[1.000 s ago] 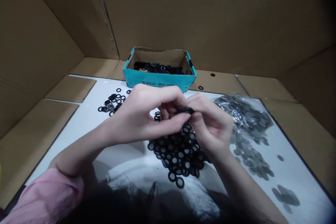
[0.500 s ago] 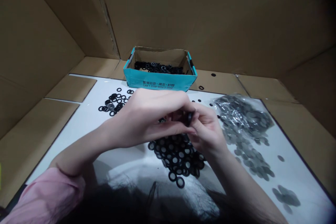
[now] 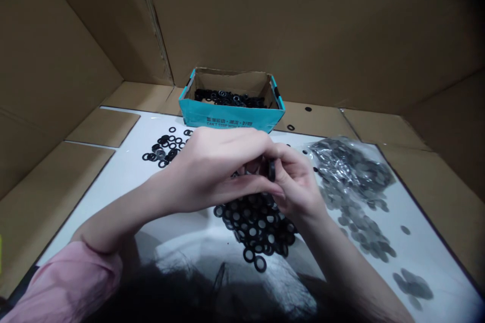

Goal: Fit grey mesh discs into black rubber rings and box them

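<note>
Above the pile, my left hand arches across with its thumb and fingers bent toward my right hand. Between the fingertips of both hands a small black ring stands nearly edge-on. My right thumb presses against it, and my left thumb tip lies just below. The left fingertips are partly hidden behind the hand. Beneath the hands lies a heap of black rings with pale grey discs in their centres.
A turquoise box holding black rings stands at the back. Loose black rings lie at the left. On the right are a clear plastic bag of grey discs and scattered loose discs. Cardboard walls surround the white tabletop.
The black ring shows more clearly, turned edge-on between the fingertips. My right thumb and fingers have shifted slightly around it, while my left hand has barely moved.
</note>
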A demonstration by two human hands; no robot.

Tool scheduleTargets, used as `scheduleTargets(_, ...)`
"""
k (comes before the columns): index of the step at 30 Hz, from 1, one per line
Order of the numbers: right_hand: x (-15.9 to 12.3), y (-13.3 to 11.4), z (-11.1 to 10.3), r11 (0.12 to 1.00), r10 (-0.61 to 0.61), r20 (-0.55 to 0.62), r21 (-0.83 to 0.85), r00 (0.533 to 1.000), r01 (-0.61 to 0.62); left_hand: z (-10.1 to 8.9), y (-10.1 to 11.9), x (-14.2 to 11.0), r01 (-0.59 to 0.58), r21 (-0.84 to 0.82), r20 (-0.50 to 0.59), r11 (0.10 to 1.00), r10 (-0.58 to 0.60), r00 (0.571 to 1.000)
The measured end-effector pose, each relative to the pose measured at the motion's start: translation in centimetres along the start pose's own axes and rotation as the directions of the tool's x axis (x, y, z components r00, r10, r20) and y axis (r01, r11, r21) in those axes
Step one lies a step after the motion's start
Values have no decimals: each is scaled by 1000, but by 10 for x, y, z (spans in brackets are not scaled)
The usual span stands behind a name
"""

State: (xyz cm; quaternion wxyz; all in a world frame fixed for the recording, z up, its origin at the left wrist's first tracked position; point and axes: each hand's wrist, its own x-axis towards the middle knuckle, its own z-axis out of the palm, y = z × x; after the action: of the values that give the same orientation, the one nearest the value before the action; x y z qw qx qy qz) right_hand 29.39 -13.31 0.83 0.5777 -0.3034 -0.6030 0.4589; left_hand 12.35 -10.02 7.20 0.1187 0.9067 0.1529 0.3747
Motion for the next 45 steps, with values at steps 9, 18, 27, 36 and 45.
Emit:
scheduleTargets(9, 3, -20, -6, 962, -46, 17, -270, 999, 49, 0, -2, -2, 11, 112, 6, 994, -12, 1000)
scheduleTargets(18, -2, -36, 3, 930, -47, -105, -368, 993, 5, 1, -5, -6, -67, 161, 22, 985, 64, 998)
scheduleTargets(27, 4, -32, -5, 961, -37, -65, -277, 997, 17, -10, -8, 0, 25, 168, -31, 985, -20, 999)
scheduleTargets(36, -3, -36, -3, 762, -332, -73, -609, 941, 222, -20, -11, 3, 89, 61, 191, 994, -99, 977)
scheduleTargets(45, -3, -40, -1, 745, -326, -21, -621, 945, 243, -14, -13, 4, -11, 20, 257, 1000, 5, 966)
